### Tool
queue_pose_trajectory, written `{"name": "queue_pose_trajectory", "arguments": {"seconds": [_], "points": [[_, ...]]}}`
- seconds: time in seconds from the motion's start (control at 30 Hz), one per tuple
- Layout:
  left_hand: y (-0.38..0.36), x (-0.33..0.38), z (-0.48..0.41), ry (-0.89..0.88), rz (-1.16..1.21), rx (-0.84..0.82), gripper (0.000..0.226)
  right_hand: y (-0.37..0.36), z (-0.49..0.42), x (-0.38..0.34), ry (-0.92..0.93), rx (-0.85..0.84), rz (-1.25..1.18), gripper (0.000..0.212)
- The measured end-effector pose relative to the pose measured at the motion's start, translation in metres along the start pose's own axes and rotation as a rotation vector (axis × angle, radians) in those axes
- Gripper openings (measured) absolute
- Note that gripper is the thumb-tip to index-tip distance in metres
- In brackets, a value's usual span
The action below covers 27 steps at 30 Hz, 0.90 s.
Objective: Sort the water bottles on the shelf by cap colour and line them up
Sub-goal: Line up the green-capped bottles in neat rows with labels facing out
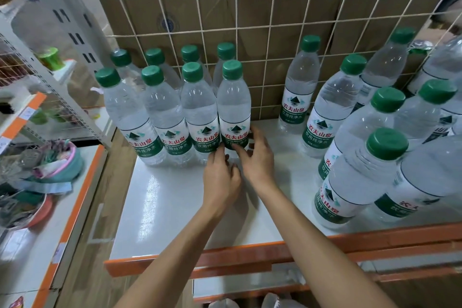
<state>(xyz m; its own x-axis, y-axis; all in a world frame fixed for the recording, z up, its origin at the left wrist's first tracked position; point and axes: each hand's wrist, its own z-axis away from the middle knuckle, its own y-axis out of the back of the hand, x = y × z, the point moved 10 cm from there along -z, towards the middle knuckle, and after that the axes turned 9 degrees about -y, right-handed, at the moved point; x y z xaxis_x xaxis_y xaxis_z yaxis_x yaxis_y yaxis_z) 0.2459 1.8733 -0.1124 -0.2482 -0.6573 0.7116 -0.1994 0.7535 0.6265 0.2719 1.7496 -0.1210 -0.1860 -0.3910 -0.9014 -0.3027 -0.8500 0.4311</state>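
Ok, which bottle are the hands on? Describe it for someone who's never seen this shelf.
On the white shelf, a block of green-capped bottles stands at the left. The bottle ends its front row on the right; only it has the left hand and right hand at its label and bare shelf beside it.

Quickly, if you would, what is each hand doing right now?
Left hand: fingers curled against the green-capped water bottle; grip cannot be told.
Right hand: holding that bottle's lower part.

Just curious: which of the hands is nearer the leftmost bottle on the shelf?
Left. The left hand is right of the leftmost bottle; the right hand, farther right.
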Motion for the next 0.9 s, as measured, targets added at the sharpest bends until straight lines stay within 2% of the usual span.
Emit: {"name": "queue_pose_trajectory", "arguments": {"seconds": [0.17, 0.27, 0.43, 0.47, 0.53, 0.57, 0.67, 0.7, 0.8, 0.9], "points": [[0.001, 0.001, 0.005, 0.029, 0.03, 0.038, 0.048, 0.0, 0.002, -0.004, -0.029, -0.051, 0.068, 0.051], [0.008, 0.008, 0.01, 0.021, 0.06, 0.105, 0.03, 0.008, 0.013, -0.019, -0.009, -0.108, 0.169, 0.056], [0.01, 0.056, 0.006, -0.154, 0.111, 0.067, 0.013, 0.051, 0.054, -0.092, 0.195, -0.159, 0.257, 0.051], [0.007, 0.067, 0.005, -0.18, 0.123, 0.048, 0.014, 0.061, 0.063, -0.108, 0.248, -0.169, 0.299, 0.05], [-0.001, 0.084, 0.0, -0.167, 0.253, -0.011, 0.051, 0.084, 0.076, -0.135, 0.333, -0.186, 0.362, 0.047], [-0.007, 0.089, -0.005, -0.182, 0.276, -0.026, 0.058, 0.097, 0.081, -0.148, 0.362, -0.197, 0.386, 0.044], [-0.034, 0.078, -0.025, -0.157, 0.222, -0.066, 0.039, 0.139, 0.085, -0.184, 0.395, -0.229, 0.493, 0.038], [-0.044, 0.075, -0.034, -0.149, 0.183, -0.083, 0.038, 0.153, 0.08, -0.195, 0.396, -0.224, 0.529, 0.036], [-0.072, 0.071, -0.051, -0.1, 0.153, -0.143, 0.05, 0.18, 0.054, -0.227, 0.431, -0.164, 0.666, 0.031], [-0.09, 0.07, -0.061, -0.048, 0.14, -0.153, 0.056, 0.175, 0.002, -0.236, 0.448, -0.161, 0.845, 0.034]]}}
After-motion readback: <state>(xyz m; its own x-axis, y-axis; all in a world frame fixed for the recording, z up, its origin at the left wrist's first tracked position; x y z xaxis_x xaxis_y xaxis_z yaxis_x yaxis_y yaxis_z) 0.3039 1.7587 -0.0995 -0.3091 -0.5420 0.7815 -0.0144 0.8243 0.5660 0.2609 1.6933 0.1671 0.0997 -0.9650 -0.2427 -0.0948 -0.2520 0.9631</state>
